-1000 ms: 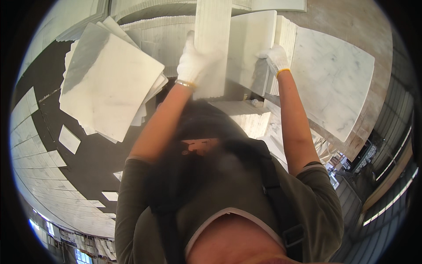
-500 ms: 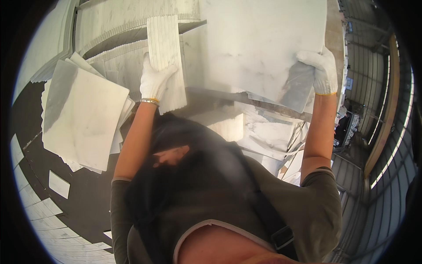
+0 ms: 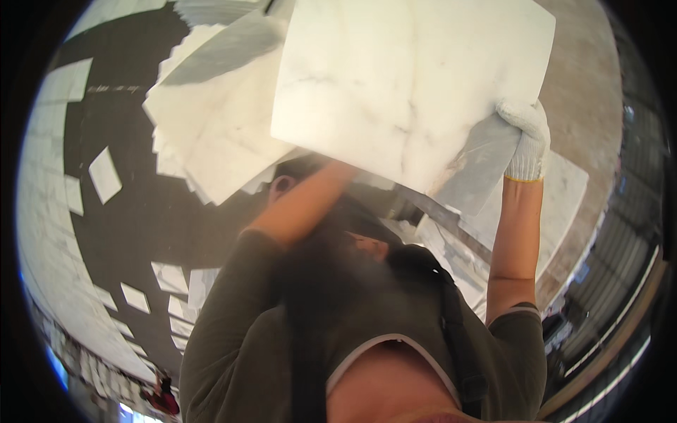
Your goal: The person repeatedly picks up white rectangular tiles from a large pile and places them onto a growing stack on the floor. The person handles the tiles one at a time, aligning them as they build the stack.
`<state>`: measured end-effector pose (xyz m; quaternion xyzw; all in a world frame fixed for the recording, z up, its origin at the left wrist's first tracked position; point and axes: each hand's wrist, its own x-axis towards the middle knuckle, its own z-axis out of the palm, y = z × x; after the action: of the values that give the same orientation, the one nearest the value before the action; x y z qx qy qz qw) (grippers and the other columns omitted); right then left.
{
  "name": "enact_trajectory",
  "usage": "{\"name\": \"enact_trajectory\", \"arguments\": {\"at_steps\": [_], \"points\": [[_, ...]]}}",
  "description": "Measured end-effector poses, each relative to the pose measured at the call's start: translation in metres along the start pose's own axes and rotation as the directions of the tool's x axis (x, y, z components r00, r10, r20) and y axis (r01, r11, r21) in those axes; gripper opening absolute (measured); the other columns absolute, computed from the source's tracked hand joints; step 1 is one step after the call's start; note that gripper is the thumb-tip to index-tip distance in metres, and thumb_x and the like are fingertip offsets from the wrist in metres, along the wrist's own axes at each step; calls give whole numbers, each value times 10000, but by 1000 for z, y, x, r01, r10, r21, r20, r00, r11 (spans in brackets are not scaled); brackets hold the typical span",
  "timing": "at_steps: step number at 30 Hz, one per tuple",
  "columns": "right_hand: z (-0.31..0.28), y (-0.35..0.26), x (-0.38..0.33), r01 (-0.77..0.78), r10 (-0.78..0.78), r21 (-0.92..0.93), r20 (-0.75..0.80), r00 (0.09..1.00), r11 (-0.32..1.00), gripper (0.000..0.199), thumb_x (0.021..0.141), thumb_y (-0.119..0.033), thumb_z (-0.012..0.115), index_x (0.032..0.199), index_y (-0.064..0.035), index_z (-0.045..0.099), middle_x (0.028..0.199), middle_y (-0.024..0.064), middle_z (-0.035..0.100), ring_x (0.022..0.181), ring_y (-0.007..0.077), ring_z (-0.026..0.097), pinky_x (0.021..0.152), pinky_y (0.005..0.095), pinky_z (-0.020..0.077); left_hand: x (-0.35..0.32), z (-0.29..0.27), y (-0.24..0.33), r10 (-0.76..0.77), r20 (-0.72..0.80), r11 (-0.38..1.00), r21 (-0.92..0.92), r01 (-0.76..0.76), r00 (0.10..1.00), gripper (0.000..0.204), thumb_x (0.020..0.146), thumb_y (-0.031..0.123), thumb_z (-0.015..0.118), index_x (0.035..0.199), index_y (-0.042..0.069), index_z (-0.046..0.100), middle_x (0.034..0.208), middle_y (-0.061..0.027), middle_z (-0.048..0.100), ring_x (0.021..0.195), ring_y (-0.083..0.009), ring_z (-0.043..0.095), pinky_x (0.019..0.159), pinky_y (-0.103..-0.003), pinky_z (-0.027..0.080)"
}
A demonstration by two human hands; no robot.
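Note:
My right hand (image 3: pixel 527 139), in a white knit glove, grips the right edge of a large white marble slab (image 3: pixel 395 77), thumb on its upper face. The slab has faint grey veins and a grey patch near that hand. My left forearm (image 3: pixel 303 201) reaches across toward the slab's lower edge; the hand itself is hidden behind the slab. To the left lies an uneven, fanned stack of marble slabs (image 3: pixel 218 120), its top one white with a grey corner.
Another pale slab (image 3: pixel 560 204) lies at the right, partly under my right forearm. Small white tiles (image 3: pixel 106 175) are scattered on the dark floor (image 3: pixel 113 233) to the left. Broken pale pieces (image 3: pixel 451 247) show below the slab. A person in red (image 3: pixel 166 398) is far off at the lower left.
My view has turned left and the held slab is seen nearer the middle. My left hand, earlier on a bundle of narrow white strips, has gone behind the slab. My right hand keeps its hold.

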<state>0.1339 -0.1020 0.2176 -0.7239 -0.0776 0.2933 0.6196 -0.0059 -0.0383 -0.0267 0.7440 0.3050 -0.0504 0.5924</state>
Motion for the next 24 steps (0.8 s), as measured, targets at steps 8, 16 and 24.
{"name": "enact_trajectory", "arguments": {"at_steps": [8,16,24], "points": [[176,105,42,-267,235,-30,575,784,963,346,767,-24,734,1103,53,707,988,92,738,912,150,681,818,271,528,3,5,-9,-30,98,999,-40,34,995,749,860,405,694,1481,69,445,1264,-234,663,1127,-376,666,953,-461,535],[223,175,93,-245,322,-210,655,684,947,323,853,-97,759,1137,38,688,1034,72,712,903,151,672,821,305,567,25,17,-28,90,49,995,-43,-88,995,684,902,393,649,1467,58,457,1266,-242,656,1136,-390,658,964,-470,527],[202,164,122,515,58,-631,662,747,581,597,850,-327,755,1343,-10,640,1207,147,713,1106,226,675,953,316,533,15,1,-11,-134,67,975,-169,143,989,546,979,347,614,1407,22,517,1295,-154,619,1176,-292,625,971,-393,516]]}}
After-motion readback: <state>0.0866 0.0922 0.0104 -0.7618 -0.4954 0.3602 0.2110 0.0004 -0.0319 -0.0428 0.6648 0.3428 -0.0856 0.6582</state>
